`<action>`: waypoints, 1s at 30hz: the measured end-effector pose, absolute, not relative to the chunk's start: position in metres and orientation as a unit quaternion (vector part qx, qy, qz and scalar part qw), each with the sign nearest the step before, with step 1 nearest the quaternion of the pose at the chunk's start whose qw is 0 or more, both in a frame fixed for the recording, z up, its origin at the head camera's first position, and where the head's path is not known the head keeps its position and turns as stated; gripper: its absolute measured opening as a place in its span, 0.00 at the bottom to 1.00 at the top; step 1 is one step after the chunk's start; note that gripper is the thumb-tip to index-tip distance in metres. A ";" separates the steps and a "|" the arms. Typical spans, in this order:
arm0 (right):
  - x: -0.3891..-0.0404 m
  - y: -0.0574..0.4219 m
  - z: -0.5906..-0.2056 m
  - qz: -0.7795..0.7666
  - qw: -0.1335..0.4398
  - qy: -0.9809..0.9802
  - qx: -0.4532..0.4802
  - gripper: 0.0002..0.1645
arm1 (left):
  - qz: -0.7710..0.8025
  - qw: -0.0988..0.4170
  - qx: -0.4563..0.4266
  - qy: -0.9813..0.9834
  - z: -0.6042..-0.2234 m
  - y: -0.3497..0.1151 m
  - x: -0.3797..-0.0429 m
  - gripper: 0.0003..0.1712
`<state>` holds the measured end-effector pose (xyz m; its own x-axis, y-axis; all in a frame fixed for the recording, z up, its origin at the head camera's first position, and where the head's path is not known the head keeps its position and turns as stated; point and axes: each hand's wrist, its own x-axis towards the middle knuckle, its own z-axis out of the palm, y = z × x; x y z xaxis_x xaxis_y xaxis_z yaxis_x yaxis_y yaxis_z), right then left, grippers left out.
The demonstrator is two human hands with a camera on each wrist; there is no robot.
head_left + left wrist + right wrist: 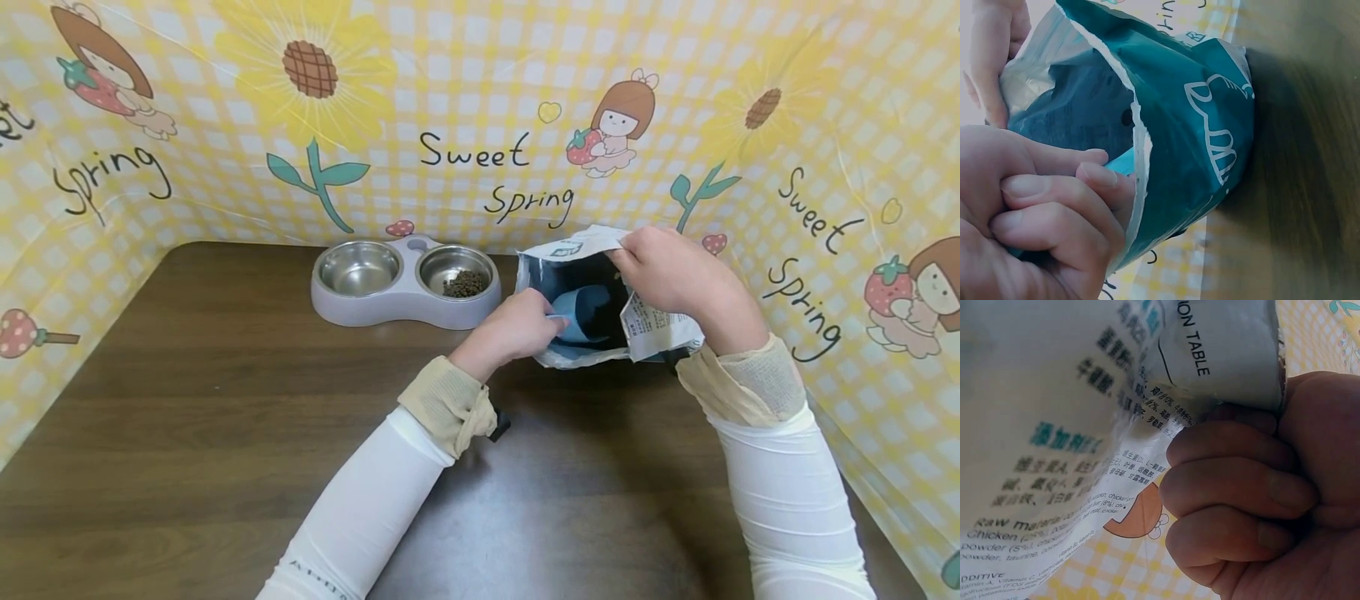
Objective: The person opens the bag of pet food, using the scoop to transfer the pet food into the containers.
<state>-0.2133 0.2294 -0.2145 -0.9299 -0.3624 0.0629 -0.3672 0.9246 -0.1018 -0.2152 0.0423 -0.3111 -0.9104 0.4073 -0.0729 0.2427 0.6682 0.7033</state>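
A teal and white pet food bag (1191, 112) stands on the table with its torn mouth open toward me. My right hand (675, 275) grips the bag's upper rim; in the right wrist view its fingers (1235, 494) curl beside the printed panel. At the mouth, my left hand (525, 325) pinches the handle of a blue scoop (581, 312), whose cup is inside the bag. In the left wrist view the bag's edge and my fingers (1054, 219) hide most of the scoop. Whether the scoop holds kibble is too dark to tell.
Left of the bag stands a pale lavender double feeder (405, 292) with two steel bowls. Brown kibble (465, 284) lies in its right bowl; the left bowl (358, 268) shows bare metal. A yellow checked cloth (465, 92) hangs behind the dark wooden table (187, 417).
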 end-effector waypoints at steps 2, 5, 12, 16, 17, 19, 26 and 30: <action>-0.214 0.230 -0.215 0.058 0.023 -0.980 0.187 0.27 | 0.386 0.122 0.181 0.896 -0.311 0.039 -0.216 0.33; -0.214 0.230 -0.216 0.062 0.024 -0.980 0.187 0.27 | 0.433 0.142 0.178 0.872 -0.313 0.035 -0.219 0.32; -0.215 0.231 -0.216 0.069 0.026 -0.980 0.187 0.27 | 0.507 0.193 0.157 0.825 -0.316 0.028 -0.225 0.21; -0.215 0.231 -0.216 0.075 0.025 -0.979 0.187 0.27 | 0.521 0.215 0.154 0.812 -0.316 0.026 -0.227 0.21; -0.215 0.231 -0.216 0.075 0.025 -0.979 0.187 0.27 | 0.524 0.219 0.152 0.809 -0.316 0.025 -0.227 0.21; -0.215 0.231 -0.216 0.077 0.025 -0.979 0.187 0.27 | 0.529 0.223 0.152 0.805 -0.316 0.024 -0.227 0.21; -0.214 0.232 -0.214 0.083 0.017 -0.980 0.180 0.27 | 0.569 0.238 0.147 0.773 -0.314 0.021 -0.227 0.18; -0.213 0.233 -0.213 0.085 0.018 -0.980 0.178 0.28 | 0.578 0.237 0.154 0.766 -0.311 0.015 -0.227 0.18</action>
